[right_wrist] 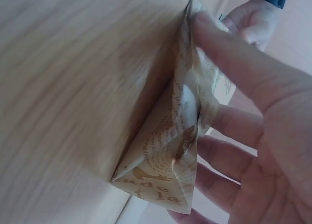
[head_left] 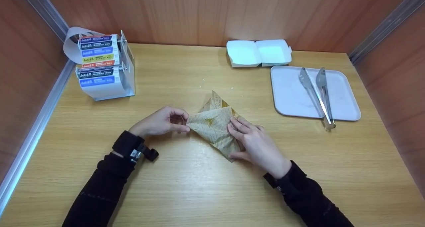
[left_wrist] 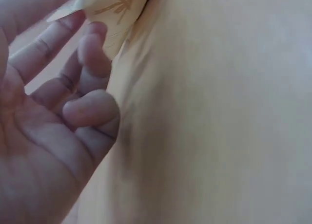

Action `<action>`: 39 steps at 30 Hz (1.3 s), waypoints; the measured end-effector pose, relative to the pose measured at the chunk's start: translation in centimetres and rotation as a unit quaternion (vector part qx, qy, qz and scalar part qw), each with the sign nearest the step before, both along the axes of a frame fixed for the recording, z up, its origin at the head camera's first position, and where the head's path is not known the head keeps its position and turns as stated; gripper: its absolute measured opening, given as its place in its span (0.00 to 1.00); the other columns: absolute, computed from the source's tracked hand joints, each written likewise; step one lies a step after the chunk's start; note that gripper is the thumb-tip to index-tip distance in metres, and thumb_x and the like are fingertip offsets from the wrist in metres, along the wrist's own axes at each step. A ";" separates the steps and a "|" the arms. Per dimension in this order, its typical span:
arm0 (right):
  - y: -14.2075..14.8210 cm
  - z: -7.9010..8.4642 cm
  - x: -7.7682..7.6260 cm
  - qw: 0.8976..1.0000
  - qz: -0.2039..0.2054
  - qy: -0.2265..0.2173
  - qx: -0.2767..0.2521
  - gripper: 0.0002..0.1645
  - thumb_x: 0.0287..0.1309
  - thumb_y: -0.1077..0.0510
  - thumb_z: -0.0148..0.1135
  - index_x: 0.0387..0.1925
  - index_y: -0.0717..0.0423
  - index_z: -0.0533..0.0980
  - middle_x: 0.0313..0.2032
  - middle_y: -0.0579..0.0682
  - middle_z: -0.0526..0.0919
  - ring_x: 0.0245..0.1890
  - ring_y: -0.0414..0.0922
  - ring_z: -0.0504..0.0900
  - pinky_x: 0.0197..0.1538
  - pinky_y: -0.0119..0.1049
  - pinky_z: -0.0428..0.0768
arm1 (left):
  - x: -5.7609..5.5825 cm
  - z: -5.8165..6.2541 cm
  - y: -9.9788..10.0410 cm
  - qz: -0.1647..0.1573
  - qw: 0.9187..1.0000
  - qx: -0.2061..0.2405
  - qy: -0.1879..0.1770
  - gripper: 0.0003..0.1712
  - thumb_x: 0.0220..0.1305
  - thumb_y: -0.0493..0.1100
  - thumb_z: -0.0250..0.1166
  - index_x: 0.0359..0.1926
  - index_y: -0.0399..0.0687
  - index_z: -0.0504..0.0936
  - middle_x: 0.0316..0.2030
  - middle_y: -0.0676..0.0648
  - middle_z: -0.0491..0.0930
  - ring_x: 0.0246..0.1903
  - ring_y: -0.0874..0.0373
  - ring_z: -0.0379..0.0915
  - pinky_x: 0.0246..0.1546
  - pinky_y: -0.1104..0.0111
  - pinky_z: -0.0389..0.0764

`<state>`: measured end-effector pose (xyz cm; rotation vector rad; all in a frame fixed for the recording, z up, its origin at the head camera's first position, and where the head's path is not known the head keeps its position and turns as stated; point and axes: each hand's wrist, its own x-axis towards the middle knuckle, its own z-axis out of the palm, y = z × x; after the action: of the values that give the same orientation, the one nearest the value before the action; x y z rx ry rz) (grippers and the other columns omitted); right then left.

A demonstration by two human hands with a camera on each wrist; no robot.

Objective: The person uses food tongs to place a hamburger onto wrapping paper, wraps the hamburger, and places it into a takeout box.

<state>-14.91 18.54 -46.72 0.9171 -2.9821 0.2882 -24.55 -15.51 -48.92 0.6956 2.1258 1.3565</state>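
One newsprint-patterned wrapper (head_left: 212,125), seemingly mid-fold at frame centre, is pinched by the left hand (head_left: 162,120) and pressed by the spread right hand (head_left: 257,142); left-corner tucking seems required.

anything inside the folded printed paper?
Nothing visible: only the folds of the printed paper show, with the right hand touching it. Those folds cover the interior, so I can't tell.

Glare is whitening the bench (head_left: 199,175) in the bright head view; dimmer wrist views are showing blur and soft shadows.
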 end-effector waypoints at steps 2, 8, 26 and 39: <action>0.0 -0.1 0.0 1.000 -0.001 0.007 -0.001 0.57 0.49 0.32 0.79 0.74 0.57 0.74 0.78 0.57 0.70 0.78 0.58 0.70 0.67 0.65 0.79 | 0.0 -0.2 0.1 0.007 1.000 -0.001 0.005 0.06 0.69 0.40 0.74 0.42 0.43 0.88 0.39 0.51 0.83 0.38 0.57 0.77 0.42 0.70 0.78; -0.2 -0.3 0.0 1.000 -0.001 0.022 0.009 0.56 0.46 0.37 0.83 0.73 0.57 0.75 0.77 0.57 0.72 0.78 0.58 0.71 0.65 0.62 0.81 | 0.0 -0.1 0.3 -0.012 0.999 -0.032 0.031 0.04 0.74 0.40 0.69 0.39 0.45 0.86 0.38 0.52 0.82 0.36 0.56 0.78 0.37 0.71 0.78; 0.2 -0.5 -0.6 0.997 0.005 0.027 -0.075 0.37 0.64 0.40 0.73 0.65 0.60 0.81 0.71 0.58 0.78 0.72 0.59 0.78 0.68 0.62 0.80 | -0.1 0.4 0.3 -0.026 0.995 -0.087 0.033 0.03 0.75 0.38 0.67 0.41 0.43 0.84 0.37 0.51 0.80 0.38 0.57 0.73 0.41 0.70 0.75; 0.4 -0.2 -1.5 0.987 -0.013 -0.046 -0.155 0.22 0.72 0.51 0.70 0.58 0.63 0.84 0.70 0.59 0.78 0.72 0.58 0.78 0.75 0.53 0.74 | 0.0 0.7 0.5 -0.013 0.996 -0.081 0.026 0.05 0.75 0.40 0.68 0.40 0.44 0.85 0.39 0.50 0.82 0.41 0.57 0.77 0.44 0.69 0.77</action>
<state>-16.42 18.98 -46.89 0.8501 -2.9046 0.7883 -24.55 -15.06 -48.25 0.6964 2.2297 1.1479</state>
